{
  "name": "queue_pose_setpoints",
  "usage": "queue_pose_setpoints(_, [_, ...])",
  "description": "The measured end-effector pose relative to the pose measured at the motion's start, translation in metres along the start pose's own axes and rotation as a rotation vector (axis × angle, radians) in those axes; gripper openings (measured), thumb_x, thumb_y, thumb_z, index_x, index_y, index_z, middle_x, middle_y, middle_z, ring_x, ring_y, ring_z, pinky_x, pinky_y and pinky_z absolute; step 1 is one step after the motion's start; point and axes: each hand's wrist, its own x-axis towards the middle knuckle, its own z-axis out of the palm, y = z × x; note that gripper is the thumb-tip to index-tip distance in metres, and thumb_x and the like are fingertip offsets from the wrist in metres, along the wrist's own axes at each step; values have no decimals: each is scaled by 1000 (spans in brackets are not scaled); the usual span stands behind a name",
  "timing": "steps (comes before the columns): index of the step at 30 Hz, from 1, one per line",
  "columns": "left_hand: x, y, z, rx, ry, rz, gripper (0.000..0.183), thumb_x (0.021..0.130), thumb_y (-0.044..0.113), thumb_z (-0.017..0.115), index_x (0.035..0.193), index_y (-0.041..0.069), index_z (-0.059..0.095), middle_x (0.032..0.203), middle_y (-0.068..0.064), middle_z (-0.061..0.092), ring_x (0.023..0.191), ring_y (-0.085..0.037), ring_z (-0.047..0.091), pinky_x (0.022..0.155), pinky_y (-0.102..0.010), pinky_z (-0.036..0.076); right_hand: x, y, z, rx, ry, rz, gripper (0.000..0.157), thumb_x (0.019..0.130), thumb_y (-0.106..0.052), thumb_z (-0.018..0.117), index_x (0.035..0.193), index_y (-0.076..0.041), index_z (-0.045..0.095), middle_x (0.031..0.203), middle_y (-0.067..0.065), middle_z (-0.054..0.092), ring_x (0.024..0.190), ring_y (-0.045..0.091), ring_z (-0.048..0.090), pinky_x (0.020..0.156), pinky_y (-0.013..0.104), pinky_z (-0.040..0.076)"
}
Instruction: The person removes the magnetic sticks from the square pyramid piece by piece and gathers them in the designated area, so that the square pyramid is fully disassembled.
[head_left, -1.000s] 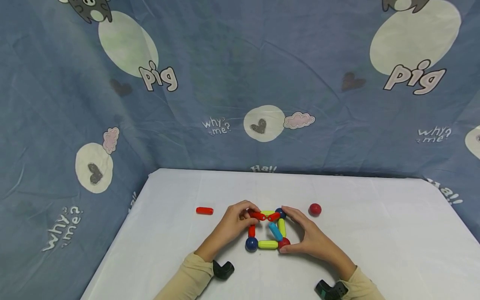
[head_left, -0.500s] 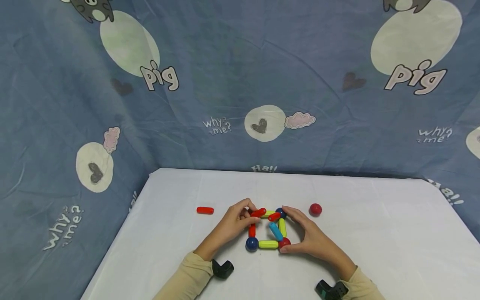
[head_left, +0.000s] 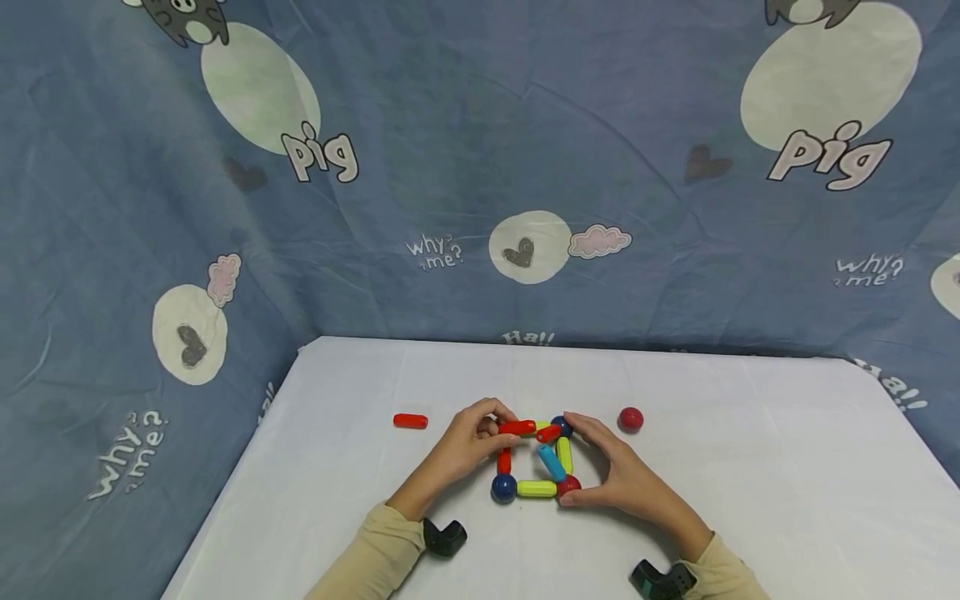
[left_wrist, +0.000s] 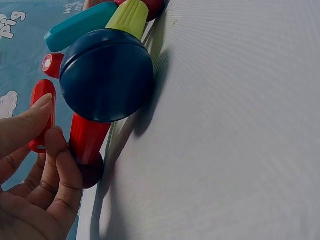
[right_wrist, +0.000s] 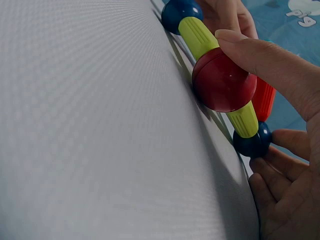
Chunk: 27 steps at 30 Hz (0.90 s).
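A square of magnetic rods and balls lies on the table: a blue ball (head_left: 504, 488) at near left, a red ball (head_left: 569, 487) at near right, a blue ball (head_left: 561, 427) at far right. The far-left red ball (left_wrist: 92, 174) shows only in the left wrist view. My left hand (head_left: 467, 446) pinches a red rod (head_left: 519, 427) between thumb and fingers, above that corner. My right hand (head_left: 630, 475) grips the square's right side, thumb on the red ball, fingertips at the far blue ball. A light-blue rod (head_left: 551, 463) and another red rod (head_left: 548, 433) slant up from the right corners.
A loose red rod (head_left: 410, 422) lies left of the left hand. One loose red ball (head_left: 631, 419) sits beyond the right hand. A patterned blue cloth (head_left: 450, 167) hangs behind the white table (head_left: 750, 433).
The red rod in my left hand has turned: its free end swung up from the other red rod's tip, then dropped to nearly level. The right hand and the square stay put.
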Motion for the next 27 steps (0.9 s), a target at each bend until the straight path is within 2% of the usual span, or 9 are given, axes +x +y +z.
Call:
queue_pose_setpoints(7, [0, 0, 0, -8, 5, -11, 22, 90, 20, 81, 108, 14, 71, 94, -4, 63, 72, -11, 54, 63, -18, 44, 0, -1, 0, 1, 2, -4, 103, 73, -43, 94, 157, -17, 42, 161, 6, 46, 147, 34, 45, 114, 62, 39])
queue_pose_setpoints(14, [-1, -1, -5, 14, 8, -12, 20, 89, 19, 82, 106, 15, 72, 98, -6, 67, 74, -13, 58, 65, -19, 48, 0, 0, 0, 2, -2, 2, 102, 73, -44, 93, 158, -18, 42, 161, 6, 45, 148, 34, 45, 115, 63, 38])
queue_pose_setpoints(19, [-4, -3, -16, 22, 17, -14, 19, 90, 21, 81, 106, 16, 73, 98, -6, 68, 75, -13, 57, 64, -20, 48, 0, -1, 0, 6, -7, 32, 102, 73, -45, 93, 158, -21, 42, 162, 4, 44, 149, 35, 43, 116, 64, 36])
queue_pose_setpoints(27, [-18, -8, -41, 57, 61, -43, 21, 86, 14, 84, 105, 16, 73, 92, -8, 65, 71, -15, 55, 60, -22, 46, -1, -2, -1, -1, -6, 32, 103, 72, -46, 93, 158, -22, 42, 162, 4, 44, 149, 35, 43, 117, 63, 36])
